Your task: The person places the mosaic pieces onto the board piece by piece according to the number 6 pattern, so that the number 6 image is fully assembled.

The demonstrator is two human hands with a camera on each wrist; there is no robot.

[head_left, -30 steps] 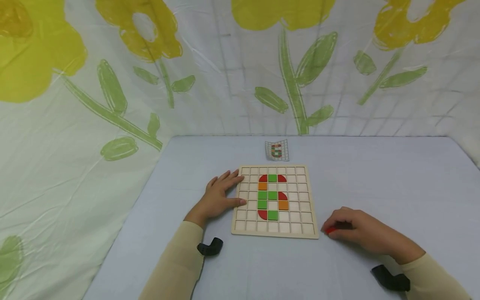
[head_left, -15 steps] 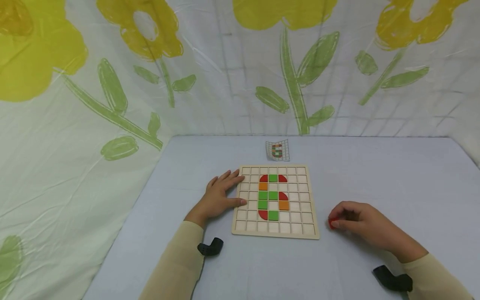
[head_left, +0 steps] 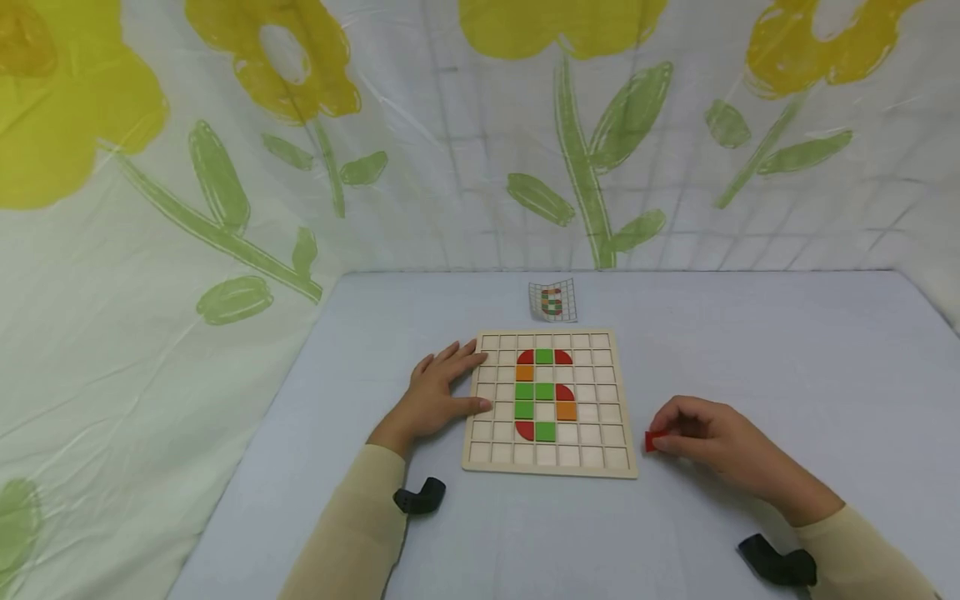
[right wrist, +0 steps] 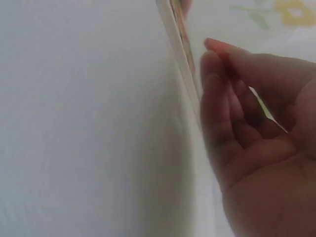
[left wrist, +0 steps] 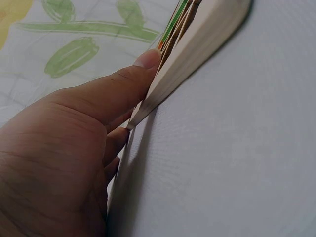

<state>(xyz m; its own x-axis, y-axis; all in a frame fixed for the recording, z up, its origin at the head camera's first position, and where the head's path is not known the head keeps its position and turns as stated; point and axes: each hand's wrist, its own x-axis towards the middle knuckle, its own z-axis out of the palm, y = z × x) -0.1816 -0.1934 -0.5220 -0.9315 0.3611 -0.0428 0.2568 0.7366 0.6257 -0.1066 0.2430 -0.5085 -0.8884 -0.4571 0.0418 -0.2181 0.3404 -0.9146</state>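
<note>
A square wooden grid board (head_left: 549, 473) lies flat on the table, with green, orange and red tiles set in some cells in a shape like a 6. My left hand (head_left: 435, 398) rests at the board's left edge, fingers spread and straight, thumb and a fingertip on the rim. In the left wrist view the thumb (left wrist: 108, 94) lies over the wooden edge. Just right of the board my right hand (head_left: 712, 432) pinches a red tile (head_left: 651, 442) between thumb and fingers. The right wrist view shows the red tile (right wrist: 222, 47) poking out past the fingertips.
Behind the board stands a small curled paper card (head_left: 552, 301) with a gridded picture of a similar coloured figure. A white cloth with painted flowers (head_left: 585, 167) hangs behind the table (head_left: 750, 333). Black wrist devices (head_left: 420, 497) sit at both cuffs.
My right hand has lifted slightly and turned the red tile in its fingers, so more of it shows now. The left hand and the board have stayed in place.
</note>
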